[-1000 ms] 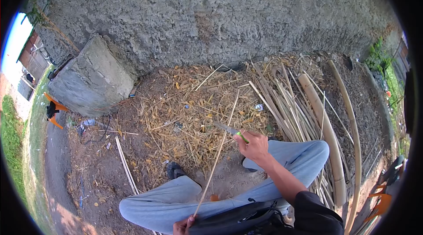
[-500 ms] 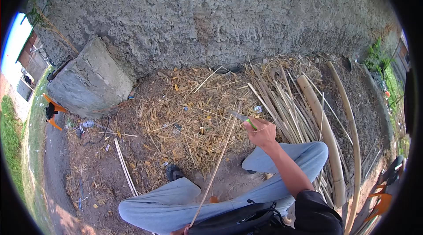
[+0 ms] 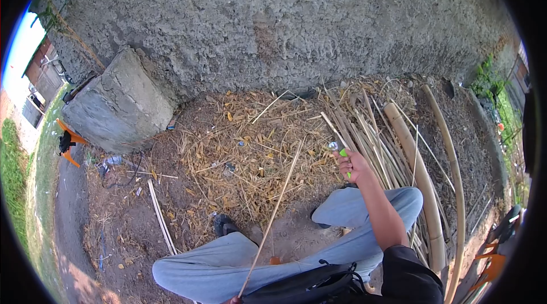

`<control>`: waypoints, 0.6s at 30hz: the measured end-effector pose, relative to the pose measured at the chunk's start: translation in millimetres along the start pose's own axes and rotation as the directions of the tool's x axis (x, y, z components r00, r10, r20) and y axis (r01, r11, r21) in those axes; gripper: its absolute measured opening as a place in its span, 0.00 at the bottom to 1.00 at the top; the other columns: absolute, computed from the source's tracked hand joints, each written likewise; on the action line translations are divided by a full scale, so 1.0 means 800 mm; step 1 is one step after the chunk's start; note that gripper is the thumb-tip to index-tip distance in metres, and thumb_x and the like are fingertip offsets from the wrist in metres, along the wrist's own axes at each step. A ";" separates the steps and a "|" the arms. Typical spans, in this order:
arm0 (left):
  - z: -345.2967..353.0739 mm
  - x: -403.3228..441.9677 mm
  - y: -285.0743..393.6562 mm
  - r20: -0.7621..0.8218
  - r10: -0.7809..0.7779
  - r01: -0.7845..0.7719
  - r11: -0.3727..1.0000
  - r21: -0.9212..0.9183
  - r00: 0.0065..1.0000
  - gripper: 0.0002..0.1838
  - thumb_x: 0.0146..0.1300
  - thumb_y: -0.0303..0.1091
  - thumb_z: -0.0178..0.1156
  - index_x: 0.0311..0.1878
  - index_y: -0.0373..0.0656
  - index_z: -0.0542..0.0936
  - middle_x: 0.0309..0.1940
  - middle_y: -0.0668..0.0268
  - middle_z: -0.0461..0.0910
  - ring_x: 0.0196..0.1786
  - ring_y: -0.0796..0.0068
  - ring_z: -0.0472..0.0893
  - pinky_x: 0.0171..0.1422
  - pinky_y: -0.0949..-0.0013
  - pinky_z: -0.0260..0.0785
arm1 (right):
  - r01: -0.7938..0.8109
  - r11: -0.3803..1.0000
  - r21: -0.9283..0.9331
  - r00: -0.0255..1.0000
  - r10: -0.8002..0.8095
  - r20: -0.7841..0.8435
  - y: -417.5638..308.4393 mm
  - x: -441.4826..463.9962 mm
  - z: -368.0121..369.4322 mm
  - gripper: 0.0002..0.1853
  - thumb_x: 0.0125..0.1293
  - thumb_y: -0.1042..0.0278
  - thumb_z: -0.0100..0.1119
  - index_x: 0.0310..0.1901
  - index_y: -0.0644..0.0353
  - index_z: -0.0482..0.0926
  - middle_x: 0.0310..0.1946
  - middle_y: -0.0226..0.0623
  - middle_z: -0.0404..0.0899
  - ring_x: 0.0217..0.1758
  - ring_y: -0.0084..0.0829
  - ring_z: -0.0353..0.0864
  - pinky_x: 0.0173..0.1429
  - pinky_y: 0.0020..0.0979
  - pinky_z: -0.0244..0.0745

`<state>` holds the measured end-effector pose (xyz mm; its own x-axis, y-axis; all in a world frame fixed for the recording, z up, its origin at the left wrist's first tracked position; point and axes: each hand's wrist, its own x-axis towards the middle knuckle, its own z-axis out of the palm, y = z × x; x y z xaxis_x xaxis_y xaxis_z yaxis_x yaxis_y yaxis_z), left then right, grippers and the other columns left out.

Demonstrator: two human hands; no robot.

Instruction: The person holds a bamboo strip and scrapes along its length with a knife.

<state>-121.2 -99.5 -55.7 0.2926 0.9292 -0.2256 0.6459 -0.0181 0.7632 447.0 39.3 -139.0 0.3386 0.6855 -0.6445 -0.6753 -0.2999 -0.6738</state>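
My right hand point(image 3: 353, 166) is closed around the green handle point(image 3: 343, 153) of a knife, held above the litter in front of my right knee. The knife's blade is hard to make out from this angle. A long, thin bamboo strip point(image 3: 276, 207) slants up from the bottom edge, past my bent legs, with its far end over the dry shavings. Only a sliver of my left hand point(image 3: 233, 300) shows at the bottom edge, closed on the near end of that strip. The knife and the strip are apart.
Split bamboo strips point(image 3: 370, 139) lie piled on the right, beside a thick bamboo pole point(image 3: 419, 178) and a thinner curved pole point(image 3: 447, 156). A rough wall point(image 3: 273, 25) rises ahead. A concrete block point(image 3: 122, 104) stands at left. Two pale strips point(image 3: 161, 213) rest near my left knee.
My right hand has moved right and slightly toward me with the knife, away from the bamboo strip. The strip's far end has shifted a little left and nearer.
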 end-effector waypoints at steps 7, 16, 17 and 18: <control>0.015 0.012 -0.040 0.286 -0.357 0.453 0.765 -0.457 0.890 0.23 0.77 0.48 0.48 0.26 0.46 0.77 0.18 0.77 0.67 0.19 0.83 0.63 0.23 0.74 0.54 | 0.240 0.109 -0.965 0.952 -0.223 0.211 0.123 -0.023 0.037 0.25 0.76 0.50 0.47 0.39 0.68 0.80 0.18 0.39 0.74 0.16 0.28 0.71 0.21 0.33 0.64; 0.040 0.075 0.037 0.261 -0.318 0.409 0.766 -0.495 0.911 0.19 0.74 0.47 0.53 0.33 0.43 0.83 0.23 0.77 0.70 0.28 0.84 0.64 0.36 0.75 0.57 | 0.635 0.125 -0.762 0.565 -0.748 0.348 0.117 -0.176 0.130 0.13 0.69 0.61 0.60 0.41 0.64 0.83 0.21 0.45 0.78 0.19 0.43 0.79 0.23 0.40 0.70; 0.039 0.078 0.038 0.322 -0.307 0.437 0.740 -0.511 0.896 0.19 0.73 0.46 0.54 0.30 0.44 0.81 0.24 0.77 0.70 0.29 0.84 0.64 0.38 0.75 0.56 | 0.695 0.065 -0.716 0.562 -0.671 0.484 0.125 -0.185 0.133 0.13 0.69 0.60 0.61 0.42 0.63 0.84 0.22 0.43 0.79 0.18 0.42 0.79 0.23 0.40 0.70; 0.040 0.080 0.041 0.325 -0.307 0.439 0.738 -0.512 0.895 0.19 0.73 0.46 0.54 0.30 0.44 0.81 0.24 0.77 0.70 0.29 0.84 0.64 0.38 0.75 0.56 | 0.754 0.016 -0.657 0.543 -0.577 0.609 0.135 -0.191 0.136 0.14 0.68 0.58 0.61 0.44 0.62 0.84 0.22 0.41 0.80 0.18 0.41 0.79 0.22 0.40 0.71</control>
<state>-58.7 -52.4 -64.8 0.2929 0.7169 -0.6326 0.2446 0.5834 0.7745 251.4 -25.8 -74.1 0.1745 0.9500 0.2590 0.6752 0.0760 -0.7337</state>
